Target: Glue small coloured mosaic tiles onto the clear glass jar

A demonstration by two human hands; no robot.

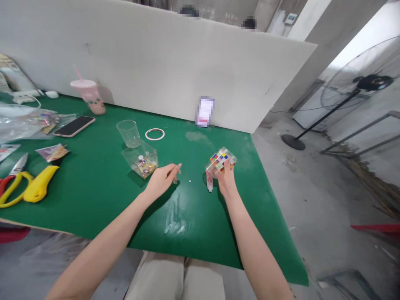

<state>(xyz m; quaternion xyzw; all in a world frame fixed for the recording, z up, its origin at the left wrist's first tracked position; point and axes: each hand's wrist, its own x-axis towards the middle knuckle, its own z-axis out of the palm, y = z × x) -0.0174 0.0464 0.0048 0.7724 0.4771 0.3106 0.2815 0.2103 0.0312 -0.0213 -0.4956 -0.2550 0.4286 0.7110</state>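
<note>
In my right hand (227, 178) is a small clear box (221, 160) with a mosaic of coloured squares on it, held above the table with the thumb over its face. A small pink-and-white tube (209, 182) shows just below the box; whether I hold it too is unclear. My left hand (161, 180) is over the table with its fingers curled and the tips close together; anything between them is too small to make out. Beside it stands an open clear container (143, 164) of mixed small beads and trinkets. One tiny white bead (190, 181) lies between my hands.
Behind the container are a clear cup (128, 134) and a white ring (155, 134). Leftward lie yellow-handled scissors (39, 185), a dark phone (75, 126) and plastic bags (25, 121). A pink tumbler (90, 98) and a lit phone (205, 111) stand by the white partition (150, 62).
</note>
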